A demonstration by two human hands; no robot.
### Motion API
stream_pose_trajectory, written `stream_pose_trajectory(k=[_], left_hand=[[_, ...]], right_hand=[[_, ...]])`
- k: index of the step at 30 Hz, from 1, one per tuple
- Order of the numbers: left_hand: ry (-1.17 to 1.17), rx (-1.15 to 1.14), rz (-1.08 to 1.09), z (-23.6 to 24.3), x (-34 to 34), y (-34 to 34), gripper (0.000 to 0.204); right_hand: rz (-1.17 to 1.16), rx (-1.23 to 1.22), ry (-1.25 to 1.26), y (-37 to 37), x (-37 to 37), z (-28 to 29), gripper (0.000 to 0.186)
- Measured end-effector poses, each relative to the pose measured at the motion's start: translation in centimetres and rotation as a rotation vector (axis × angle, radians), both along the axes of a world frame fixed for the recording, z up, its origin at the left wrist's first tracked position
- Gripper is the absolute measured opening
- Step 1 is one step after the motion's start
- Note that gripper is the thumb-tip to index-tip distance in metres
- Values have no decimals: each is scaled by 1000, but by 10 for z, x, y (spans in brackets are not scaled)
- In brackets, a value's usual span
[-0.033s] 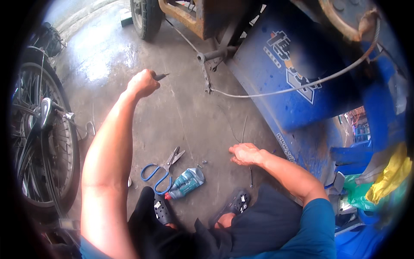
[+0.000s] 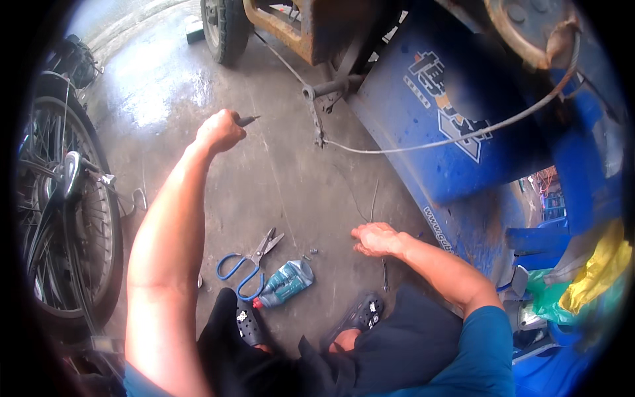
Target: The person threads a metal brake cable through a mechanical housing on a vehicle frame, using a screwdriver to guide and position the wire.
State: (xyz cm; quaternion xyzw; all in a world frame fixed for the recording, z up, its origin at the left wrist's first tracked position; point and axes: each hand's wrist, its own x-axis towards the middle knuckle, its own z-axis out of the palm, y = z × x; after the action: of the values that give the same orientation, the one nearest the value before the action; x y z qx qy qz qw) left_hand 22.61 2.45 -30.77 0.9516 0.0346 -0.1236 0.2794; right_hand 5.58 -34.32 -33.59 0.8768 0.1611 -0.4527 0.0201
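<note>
At the end of my outstretched left arm, my left hand [image 2: 220, 130] is closed around a small dark pointed tool [image 2: 248, 121]; its tip sticks out to the right and its kind is unclear. My right hand [image 2: 376, 239] is low over the floor with fingers curled together. A thin wire [image 2: 375, 198] rises from behind those fingers; whether they grip it is hidden. Below that hand lies a slim metal tool [image 2: 385, 276]. Between my arms, blue-handled scissors [image 2: 254, 258] lie partly spread on the concrete, beside a crumpled teal bottle [image 2: 286, 283] with a red cap.
A grey cable [image 2: 403, 151] curves from a hanging metal lever [image 2: 315, 116] to a rusty part [image 2: 555, 46] at upper right. The blue panel [image 2: 423, 126] slants along the right. A bicycle wheel [image 2: 109, 218] stands left, and a tyre [image 2: 223, 33] is ahead.
</note>
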Motion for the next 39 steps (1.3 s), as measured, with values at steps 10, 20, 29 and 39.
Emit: stream_pose_trajectory(k=[10,20,29,39], left_hand=[[-37,31,-12,-11,2,-1,34],[-31,25,-23,-3,-1,-7,33],[-62,6,-34,-7,0,-8,31],[-62,24,-39,-8,0,-7,31]], right_hand=[[33,-27,13,10,2,0,41],[86,60,-66,15,-3,11,37],[102,57,-86,11,-7,7,44],[108,87,-63,17,-6,7,42]])
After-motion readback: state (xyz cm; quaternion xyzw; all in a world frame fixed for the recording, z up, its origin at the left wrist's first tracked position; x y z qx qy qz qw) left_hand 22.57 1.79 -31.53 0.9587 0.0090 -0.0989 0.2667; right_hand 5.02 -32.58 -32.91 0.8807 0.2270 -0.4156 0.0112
